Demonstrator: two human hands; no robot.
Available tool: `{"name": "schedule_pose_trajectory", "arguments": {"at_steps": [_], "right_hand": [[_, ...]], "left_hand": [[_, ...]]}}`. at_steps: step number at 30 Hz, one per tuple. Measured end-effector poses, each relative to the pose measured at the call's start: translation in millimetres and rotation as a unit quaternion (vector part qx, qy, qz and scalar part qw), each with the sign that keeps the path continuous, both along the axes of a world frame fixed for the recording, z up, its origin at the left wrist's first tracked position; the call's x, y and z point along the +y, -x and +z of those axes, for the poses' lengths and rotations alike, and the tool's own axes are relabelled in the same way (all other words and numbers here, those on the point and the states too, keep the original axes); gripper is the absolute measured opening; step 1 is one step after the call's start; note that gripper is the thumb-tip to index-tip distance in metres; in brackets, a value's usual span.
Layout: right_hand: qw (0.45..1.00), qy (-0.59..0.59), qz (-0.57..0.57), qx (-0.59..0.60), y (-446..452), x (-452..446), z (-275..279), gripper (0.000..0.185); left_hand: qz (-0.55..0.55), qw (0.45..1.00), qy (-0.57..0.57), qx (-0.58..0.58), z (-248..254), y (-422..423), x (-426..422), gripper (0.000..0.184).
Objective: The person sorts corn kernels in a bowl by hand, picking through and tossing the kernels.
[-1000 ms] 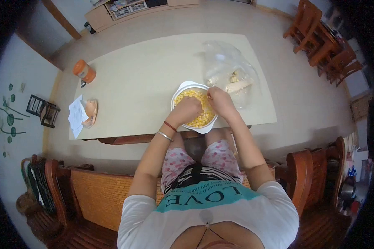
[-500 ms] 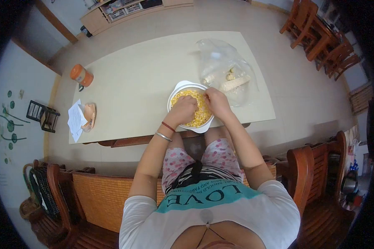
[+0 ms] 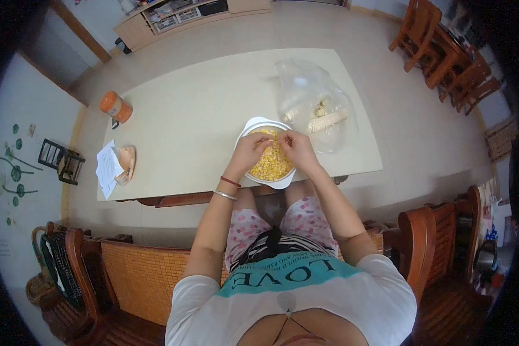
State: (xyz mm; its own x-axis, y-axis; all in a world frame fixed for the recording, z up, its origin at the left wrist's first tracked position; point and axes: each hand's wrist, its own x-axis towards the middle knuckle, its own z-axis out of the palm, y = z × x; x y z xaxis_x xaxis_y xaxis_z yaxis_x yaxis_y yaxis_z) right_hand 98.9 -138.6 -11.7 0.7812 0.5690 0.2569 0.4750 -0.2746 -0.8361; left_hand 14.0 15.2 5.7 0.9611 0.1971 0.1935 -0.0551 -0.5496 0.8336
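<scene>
A white bowl (image 3: 280, 184) with two handles stands at the near edge of the table, filled with loose yellow corn kernels (image 3: 271, 165). Over its left side is my left hand (image 3: 250, 152), fingers closed in a pinch above the kernels. My right hand (image 3: 297, 151) is over the right side, its fingertips also pinched and close to those of the left. Whatever lies between the fingers is too small to make out. To the right of the bowl, a clear plastic bag (image 3: 305, 75) lies spread out with a stripped corn cob (image 3: 328, 120) and other cob pieces on it.
On the pale table (image 3: 196, 109) are an orange-lidded jar (image 3: 115, 107), white papers (image 3: 108, 167) and an opened package (image 3: 127, 164) at the left. A wooden bench (image 3: 144, 277) is behind me; wooden chairs (image 3: 418, 32) stand at far right.
My left hand has lifted from among the kernels and turned, bringing its fingertips toward the right hand's. My right hand has shifted slightly inward from the bowl's rim. The view has tilted slightly.
</scene>
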Motion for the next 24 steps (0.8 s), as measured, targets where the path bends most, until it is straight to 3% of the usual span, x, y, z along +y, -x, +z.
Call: {"name": "schedule_pose_trajectory", "arguments": {"at_steps": [3,6,15,24], "right_hand": [[0.998,0.003,-0.003,0.059,3.4,6.8,0.7,0.016],[0.957,-0.08,0.041,0.275,3.5,12.4,-2.4,0.015],[0.946,-0.116,0.068,0.296,3.8,12.3,-3.6,0.011],[0.959,-0.08,0.061,0.265,2.0,12.7,-3.3,0.008]], "left_hand": [[0.01,0.998,0.058,0.006,0.8,0.1,4.7,0.016],[0.004,0.996,0.082,-0.026,-3.3,0.0,4.0,0.014],[-0.004,0.995,0.101,-0.023,-1.7,1.9,5.5,0.013],[-0.002,0.997,0.08,-0.021,7.0,4.8,2.9,0.012]]}}
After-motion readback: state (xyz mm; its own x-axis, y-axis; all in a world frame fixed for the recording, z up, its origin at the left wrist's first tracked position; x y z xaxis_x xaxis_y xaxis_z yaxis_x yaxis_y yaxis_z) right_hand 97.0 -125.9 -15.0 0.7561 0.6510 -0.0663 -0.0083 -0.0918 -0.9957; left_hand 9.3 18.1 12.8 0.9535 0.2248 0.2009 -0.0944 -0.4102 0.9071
